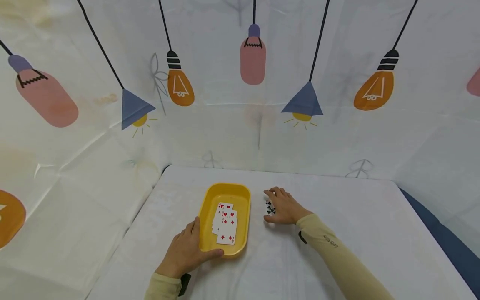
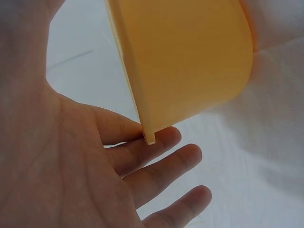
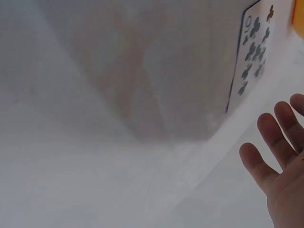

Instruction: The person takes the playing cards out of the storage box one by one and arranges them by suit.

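A yellow tray [image 1: 243,233] stands on the table, left of the middle. Several red-suited playing cards [image 1: 226,231] overlap inside it, with a four of diamonds uppermost. My left hand [image 1: 183,252] rests against the tray's near left corner, thumb along the near rim. In the left wrist view its outstretched fingers [image 2: 161,175] touch the rim from outside. To the right of the tray, a clubs playing card [image 1: 269,207] lies face up. Over it spreads my right hand [image 1: 286,207], thumb and fingers apart at opposite ends of the card and partly hiding it.
A white cloth covers the table [image 1: 333,216]. Behind it hangs a white sheet [image 1: 221,129] printed with lamps and bulbs, which also runs down the left side. Dark blue material [image 1: 435,216] shows beyond the table's right edge.
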A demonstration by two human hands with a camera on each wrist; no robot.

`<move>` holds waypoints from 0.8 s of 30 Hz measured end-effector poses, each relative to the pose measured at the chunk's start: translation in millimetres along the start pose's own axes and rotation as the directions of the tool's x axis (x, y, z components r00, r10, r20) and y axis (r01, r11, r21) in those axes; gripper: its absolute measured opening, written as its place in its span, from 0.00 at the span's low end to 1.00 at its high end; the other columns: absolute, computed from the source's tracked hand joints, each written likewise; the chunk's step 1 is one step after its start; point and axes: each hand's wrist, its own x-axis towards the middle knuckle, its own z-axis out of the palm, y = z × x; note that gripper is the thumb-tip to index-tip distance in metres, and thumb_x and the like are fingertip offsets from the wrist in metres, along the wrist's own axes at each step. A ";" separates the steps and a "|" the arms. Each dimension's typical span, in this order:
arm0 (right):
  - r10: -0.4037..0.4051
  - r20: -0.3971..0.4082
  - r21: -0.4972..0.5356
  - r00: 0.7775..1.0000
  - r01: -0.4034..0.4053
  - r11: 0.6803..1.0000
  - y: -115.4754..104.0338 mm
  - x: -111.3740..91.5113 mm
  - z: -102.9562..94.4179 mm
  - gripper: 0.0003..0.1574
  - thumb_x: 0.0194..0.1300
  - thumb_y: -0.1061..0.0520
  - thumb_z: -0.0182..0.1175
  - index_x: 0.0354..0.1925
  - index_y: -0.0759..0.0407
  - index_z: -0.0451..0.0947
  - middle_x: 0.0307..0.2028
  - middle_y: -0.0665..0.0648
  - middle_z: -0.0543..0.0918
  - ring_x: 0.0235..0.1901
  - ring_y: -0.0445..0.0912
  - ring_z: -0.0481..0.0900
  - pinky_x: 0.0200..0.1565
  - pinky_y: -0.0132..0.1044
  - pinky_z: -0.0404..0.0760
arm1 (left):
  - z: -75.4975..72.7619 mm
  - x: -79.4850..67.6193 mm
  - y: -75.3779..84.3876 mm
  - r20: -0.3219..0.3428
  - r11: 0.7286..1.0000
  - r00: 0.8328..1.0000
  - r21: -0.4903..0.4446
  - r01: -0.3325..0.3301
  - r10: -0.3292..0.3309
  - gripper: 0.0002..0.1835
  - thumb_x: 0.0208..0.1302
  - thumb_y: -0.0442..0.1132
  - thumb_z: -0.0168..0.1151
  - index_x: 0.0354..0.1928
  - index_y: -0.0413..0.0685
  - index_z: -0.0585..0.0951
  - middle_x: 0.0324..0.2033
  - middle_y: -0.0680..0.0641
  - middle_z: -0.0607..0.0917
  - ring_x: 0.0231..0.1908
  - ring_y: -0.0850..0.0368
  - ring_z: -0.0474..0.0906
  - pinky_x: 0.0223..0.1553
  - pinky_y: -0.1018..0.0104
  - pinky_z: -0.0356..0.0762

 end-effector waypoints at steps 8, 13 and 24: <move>0.021 -0.138 0.098 0.990 -0.007 0.995 -17.7 2.5 -2.1 0.46 0.65 0.40 0.64 0.72 0.62 0.65 0.63 0.65 0.70 0.60 0.59 0.71 0.62 0.58 0.70 | 0.7 0.2 -0.9 -0.002 1.000 1.000 0.002 -0.001 0.001 0.73 0.43 0.80 0.67 0.75 0.26 0.56 0.66 0.29 0.70 0.57 0.35 0.75 0.60 0.41 0.71; 0.086 -0.189 0.174 0.978 -0.052 0.983 -27.2 5.7 0.1 0.43 0.68 0.40 0.63 0.72 0.59 0.67 0.63 0.60 0.72 0.58 0.54 0.72 0.61 0.53 0.73 | 1.3 0.8 -1.4 -0.002 1.000 1.000 -0.006 0.001 -0.001 0.74 0.43 0.80 0.68 0.75 0.27 0.56 0.65 0.30 0.71 0.55 0.35 0.76 0.59 0.41 0.73; 0.035 -0.288 0.162 0.957 0.012 0.987 -53.8 11.9 -2.5 0.37 0.69 0.42 0.62 0.69 0.56 0.70 0.61 0.57 0.74 0.60 0.52 0.71 0.65 0.51 0.70 | 0.4 1.2 -0.8 0.004 1.000 1.000 -0.002 0.011 -0.011 0.74 0.43 0.80 0.68 0.75 0.26 0.56 0.64 0.29 0.72 0.53 0.35 0.77 0.58 0.41 0.74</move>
